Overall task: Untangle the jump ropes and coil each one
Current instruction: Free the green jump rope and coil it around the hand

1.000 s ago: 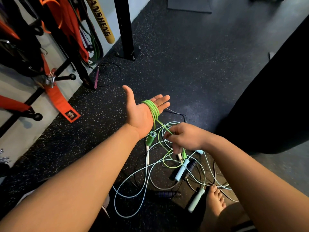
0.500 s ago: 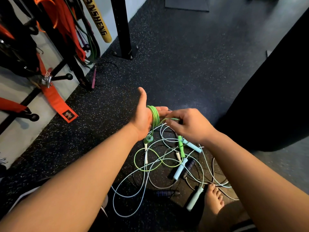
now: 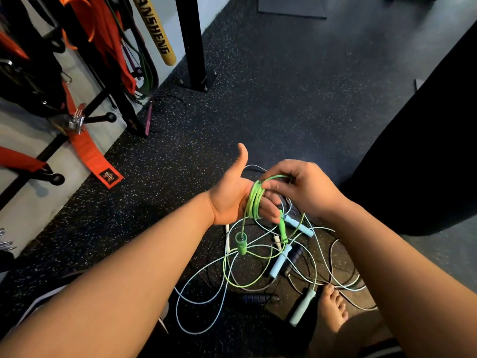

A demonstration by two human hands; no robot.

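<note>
Above the speckled black floor [image 3: 271, 112], the left hand [image 3: 228, 200] is reaching out with its thumb pointing up and its fingers stretched toward the right. It is released rather than clenched, and the green jump rope [image 3: 254, 200] is sitting in several tight loops round those fingers. The right hand [image 3: 307, 187] is pinching the green cord at the top of that coil between thumb and fingertips, and is touching the left fingers just below.

One green handle [image 3: 241, 244] is dangling on a short length of cord under the left palm. The second green handle [image 3: 283, 227] is hanging or lying just beneath the left fingertips; I cannot tell which. A slack green loop [image 3: 244, 284] is trailing across the floor below both hands.

Under the hands the other ropes are lying in a tangle: pale blue cords [image 3: 196, 302] are crossing one another in wide loops. Two pale blue handles [image 3: 280, 260] [image 3: 299, 226] are lying near the middle and a mint handle [image 3: 302, 310] nearer the camera. Two dark blue handles [image 3: 255, 298] [image 3: 295, 257] are lying among them. A bare foot [image 3: 331, 306] is resting just beside the mint handle.

Along the left wall a black rack [image 3: 103, 94] is carrying orange straps [image 3: 87, 151] and a yellow band [image 3: 154, 29], with a black post [image 3: 191, 42] bolted to the floor beside it. A large black shape [image 3: 426, 151] is filling the right side.
</note>
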